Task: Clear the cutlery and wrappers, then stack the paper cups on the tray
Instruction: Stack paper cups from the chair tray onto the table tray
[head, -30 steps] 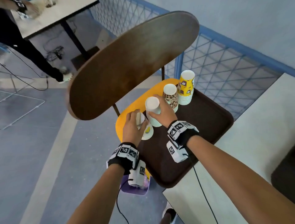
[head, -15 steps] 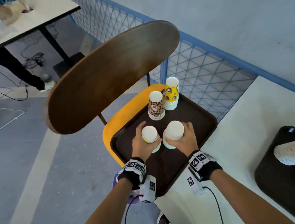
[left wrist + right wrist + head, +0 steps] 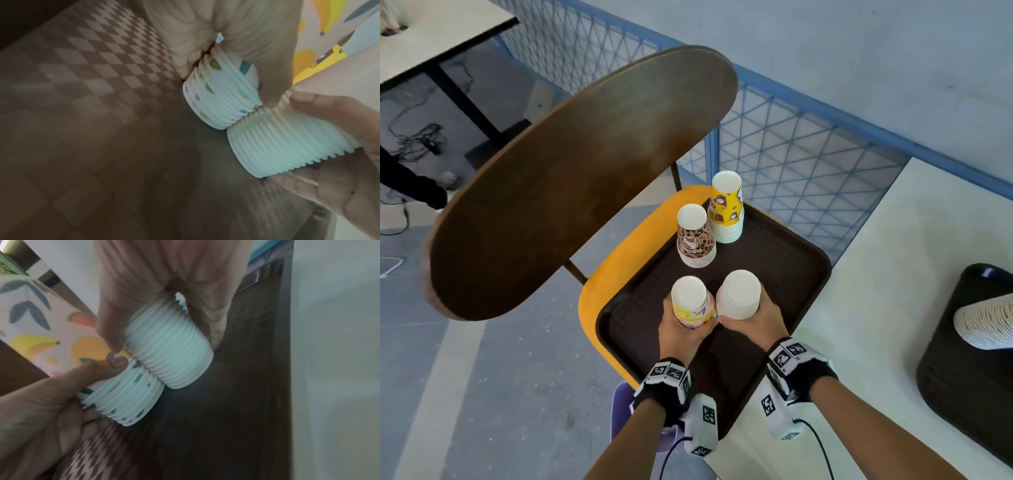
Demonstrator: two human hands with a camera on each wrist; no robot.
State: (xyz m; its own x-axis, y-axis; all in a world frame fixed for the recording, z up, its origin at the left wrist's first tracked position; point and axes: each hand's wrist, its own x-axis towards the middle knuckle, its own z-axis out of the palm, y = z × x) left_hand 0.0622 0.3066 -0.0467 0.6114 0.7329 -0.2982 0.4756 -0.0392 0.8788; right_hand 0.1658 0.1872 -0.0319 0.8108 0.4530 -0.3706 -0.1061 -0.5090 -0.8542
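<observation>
A dark brown tray (image 3: 784, 246) lies on a yellow chair seat. My left hand (image 3: 681, 329) grips an upturned stack of fruit-print paper cups (image 3: 690, 301) near its rims (image 3: 218, 95), standing on the tray's near part. Right beside it, rims touching, my right hand (image 3: 753, 322) grips an upturned stack of plain white cups (image 3: 738, 291), whose rims (image 3: 170, 353) also rest on the tray (image 3: 236, 418). Further back stand a leopard-print cup stack (image 3: 695, 238) and a yellow cup stack (image 3: 726, 207), both free.
The chair's brown backrest (image 3: 571, 185) looms over the tray's left. A white table (image 3: 876, 308) adjoins the tray on the right, bearing a second dark tray (image 3: 962, 359) with a lying cup stack (image 3: 986, 323). Blue mesh fence (image 3: 791, 147) behind.
Both hands moved their cup stacks from the tray's far left toward its near middle and set them side by side. The view shifted so more of the right table shows.
</observation>
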